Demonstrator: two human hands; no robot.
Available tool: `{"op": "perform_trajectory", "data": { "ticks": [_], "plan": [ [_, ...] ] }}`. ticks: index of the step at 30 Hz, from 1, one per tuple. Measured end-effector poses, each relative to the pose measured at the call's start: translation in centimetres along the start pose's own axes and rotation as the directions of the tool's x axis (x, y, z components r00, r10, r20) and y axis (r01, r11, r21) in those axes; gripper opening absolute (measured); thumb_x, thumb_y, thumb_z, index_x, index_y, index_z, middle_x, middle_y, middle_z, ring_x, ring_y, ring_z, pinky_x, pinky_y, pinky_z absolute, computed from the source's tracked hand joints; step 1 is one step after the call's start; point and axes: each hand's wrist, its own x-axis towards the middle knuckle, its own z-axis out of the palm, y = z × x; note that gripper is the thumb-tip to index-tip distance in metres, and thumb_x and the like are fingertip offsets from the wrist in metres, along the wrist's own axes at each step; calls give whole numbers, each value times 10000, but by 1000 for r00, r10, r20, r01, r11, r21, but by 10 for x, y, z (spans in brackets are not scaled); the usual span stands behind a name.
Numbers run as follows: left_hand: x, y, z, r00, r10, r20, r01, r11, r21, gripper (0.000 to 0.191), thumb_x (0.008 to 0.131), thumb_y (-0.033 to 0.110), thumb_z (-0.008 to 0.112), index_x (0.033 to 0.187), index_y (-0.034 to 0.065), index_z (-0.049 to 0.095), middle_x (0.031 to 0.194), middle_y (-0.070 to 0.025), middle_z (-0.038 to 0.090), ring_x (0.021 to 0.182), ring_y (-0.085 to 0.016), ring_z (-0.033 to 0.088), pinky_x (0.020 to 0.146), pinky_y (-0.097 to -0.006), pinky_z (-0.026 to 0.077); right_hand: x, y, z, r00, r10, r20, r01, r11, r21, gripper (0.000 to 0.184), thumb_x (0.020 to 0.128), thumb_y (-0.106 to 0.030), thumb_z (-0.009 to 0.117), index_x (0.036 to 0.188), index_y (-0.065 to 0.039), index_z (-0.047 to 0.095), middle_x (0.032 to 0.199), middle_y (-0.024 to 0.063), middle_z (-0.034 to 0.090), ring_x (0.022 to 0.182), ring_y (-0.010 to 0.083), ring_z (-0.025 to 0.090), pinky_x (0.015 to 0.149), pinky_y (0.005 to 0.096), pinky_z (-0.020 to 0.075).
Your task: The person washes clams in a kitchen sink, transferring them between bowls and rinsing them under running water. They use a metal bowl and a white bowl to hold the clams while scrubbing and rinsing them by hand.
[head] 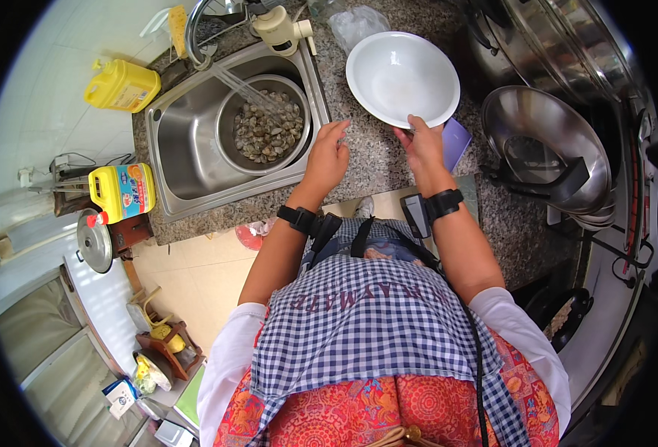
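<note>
My right hand (419, 144) grips the near rim of a white bowl (401, 78) above the granite counter; the bowl looks empty. My left hand (329, 153) is beside the sink's right edge with nothing in it, its fingers partly curled. In the stainless steel sink (186, 151) stands a round metal basin (222, 134) with many small clams (267, 131) in it. Water (239, 86) runs from the curved faucet (193, 33) onto the clams. A purple flat object (455, 142) lies on the counter, partly behind my right hand.
Two yellow detergent jugs (123, 86) (122, 193) stand left of the sink. A clear plastic bag (358, 25) lies behind the bowl. At right are a large metal steamer (552, 44) and a wide metal bowl or pan (580, 128). A yellow sponge (177, 31) is near the faucet.
</note>
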Motion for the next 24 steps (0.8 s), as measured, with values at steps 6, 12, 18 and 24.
{"op": "perform_trajectory", "data": {
  "ticks": [6,12,18,24],
  "plan": [
    [-7,-10,-8,999,-31,-26,31,1000,-6,418,829,-40,483,1240,-4,543,1196,-180,533,996,-282,594,807,-336,500,-4,21,20,998,20,56,-25,995,96,572,929,-56,545,1381,-155,209,1223,126,483,946,209,611,654,273,585],
    [-24,-30,-42,992,-117,-41,116,993,-28,436,834,-84,436,1245,4,551,1197,-123,519,1044,-196,576,813,-254,492,-8,31,34,1000,16,-15,-15,996,90,425,948,-80,524,1322,-106,323,1153,115,543,856,211,639,669,272,589],
    [-34,-60,-90,985,-164,-47,157,980,-122,420,847,-99,425,1232,4,559,1194,-117,527,1009,-184,604,804,-238,486,-18,37,46,990,30,-135,3,971,238,298,960,-105,510,1217,24,431,1085,137,560,807,225,631,679,278,592],
    [-24,-95,-138,985,-171,0,166,957,-237,361,861,-94,449,1192,-20,572,1132,-115,576,980,-176,628,871,-267,486,-57,24,75,897,321,303,-375,917,137,376,980,-261,467,1169,64,477,1214,252,560,1031,329,624,772,337,567]
  ]
}}
